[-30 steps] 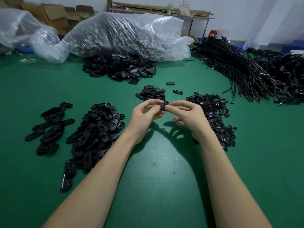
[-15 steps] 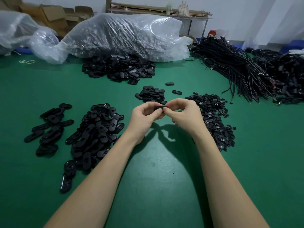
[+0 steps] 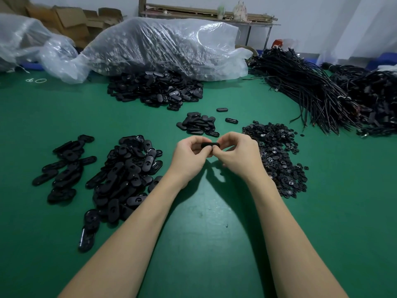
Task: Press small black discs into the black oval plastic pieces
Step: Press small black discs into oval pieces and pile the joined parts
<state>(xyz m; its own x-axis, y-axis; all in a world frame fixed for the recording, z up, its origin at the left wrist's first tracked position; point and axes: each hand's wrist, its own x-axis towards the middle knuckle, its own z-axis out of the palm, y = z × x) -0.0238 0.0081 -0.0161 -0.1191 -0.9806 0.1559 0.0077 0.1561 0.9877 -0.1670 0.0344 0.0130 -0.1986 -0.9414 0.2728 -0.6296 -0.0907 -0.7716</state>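
Both my hands meet above the middle of the green table (image 3: pixel 204 233). My left hand (image 3: pixel 189 158) and my right hand (image 3: pixel 238 155) pinch the two ends of one black oval piece (image 3: pixel 211 144), held edge-on between the fingertips. Whether a disc sits in it is hidden by the fingers. A heap of small black discs (image 3: pixel 277 160) lies just right of my right hand. A large heap of black oval pieces (image 3: pixel 126 179) lies to the left of my left hand, and a smaller group (image 3: pixel 64 168) lies further left.
A small pile of oval pieces (image 3: pixel 198 124) and two loose ones (image 3: pixel 231 120) lie beyond my hands. A bigger pile (image 3: pixel 156 89) spills from a clear plastic bag (image 3: pixel 167 46) at the back. Bundles of black cables (image 3: pixel 311 91) cover the back right.
My fingers have closed in on the oval piece, which has turned from a small end-on lump to lying crosswise between both hands. The hands stayed in the same spot.
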